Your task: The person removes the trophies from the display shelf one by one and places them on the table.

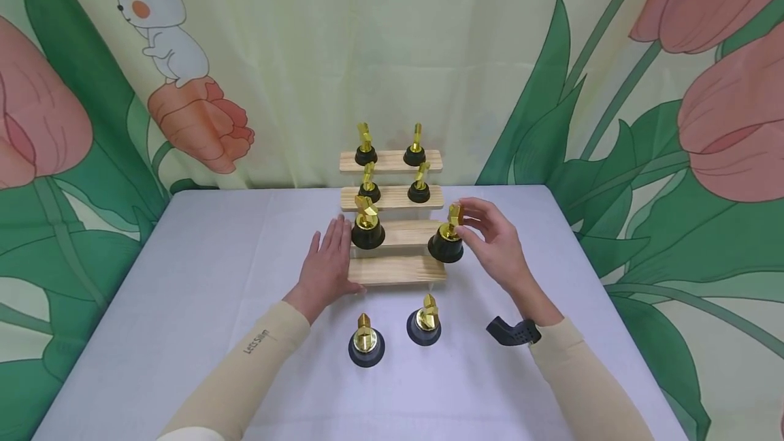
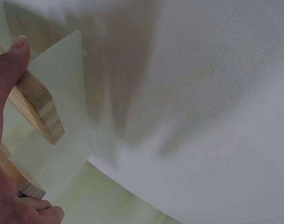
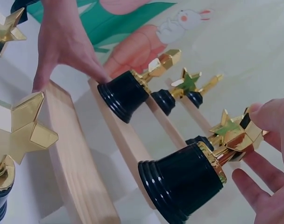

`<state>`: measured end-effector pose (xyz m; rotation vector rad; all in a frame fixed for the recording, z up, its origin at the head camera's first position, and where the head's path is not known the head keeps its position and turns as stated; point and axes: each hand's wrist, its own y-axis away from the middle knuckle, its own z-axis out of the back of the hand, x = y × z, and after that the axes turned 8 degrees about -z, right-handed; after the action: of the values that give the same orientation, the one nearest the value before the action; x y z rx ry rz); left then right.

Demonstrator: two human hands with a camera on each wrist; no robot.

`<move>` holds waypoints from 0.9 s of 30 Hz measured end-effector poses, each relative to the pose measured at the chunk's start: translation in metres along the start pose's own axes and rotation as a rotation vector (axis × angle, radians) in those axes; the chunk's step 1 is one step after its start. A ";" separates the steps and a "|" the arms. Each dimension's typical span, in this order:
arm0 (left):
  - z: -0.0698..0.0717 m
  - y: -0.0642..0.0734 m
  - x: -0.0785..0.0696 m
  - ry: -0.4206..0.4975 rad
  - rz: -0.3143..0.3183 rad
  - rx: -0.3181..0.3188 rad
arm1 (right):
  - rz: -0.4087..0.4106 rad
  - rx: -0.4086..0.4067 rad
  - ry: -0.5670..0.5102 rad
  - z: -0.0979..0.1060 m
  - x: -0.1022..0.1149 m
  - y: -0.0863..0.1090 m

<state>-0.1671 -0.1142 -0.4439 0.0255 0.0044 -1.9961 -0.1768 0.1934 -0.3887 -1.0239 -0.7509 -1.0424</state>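
A stepped display rack with wooden shelves point(image 1: 397, 269) stands on the table, carrying star trophies in gold on black bases. My right hand point(image 1: 493, 240) pinches the gold star of one trophy point(image 1: 446, 242) at the right end of the second shelf from the front; in the right wrist view its black base point(image 3: 181, 182) is tilted. Flat against the rack's left side, my left hand point(image 1: 326, 267) has mostly straight fingers, near another trophy point(image 1: 367, 231). In the left wrist view the thumb point(image 2: 13, 63) touches a shelf's end point(image 2: 41, 109).
Two trophies stand on the table in front of the rack, one left point(image 1: 366, 342) and one right point(image 1: 424, 324). Pairs of trophies occupy the two upper shelves point(image 1: 390, 162). A white cloth covers the table point(image 1: 214, 278), and a printed curtain point(image 1: 392, 53) hangs behind.
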 end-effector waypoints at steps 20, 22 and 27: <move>-0.003 0.001 0.003 0.018 -0.016 -0.054 | 0.016 -0.002 0.050 0.018 -0.005 0.020; -0.004 0.001 0.003 0.018 -0.019 -0.062 | 0.009 0.001 0.062 0.019 -0.006 0.023; -0.001 0.001 0.002 0.018 -0.030 -0.070 | -0.032 -0.012 0.087 0.023 -0.009 0.031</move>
<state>-0.1667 -0.1169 -0.4451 -0.0018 0.0862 -2.0242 -0.1514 0.2225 -0.3982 -0.9732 -0.6929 -1.1132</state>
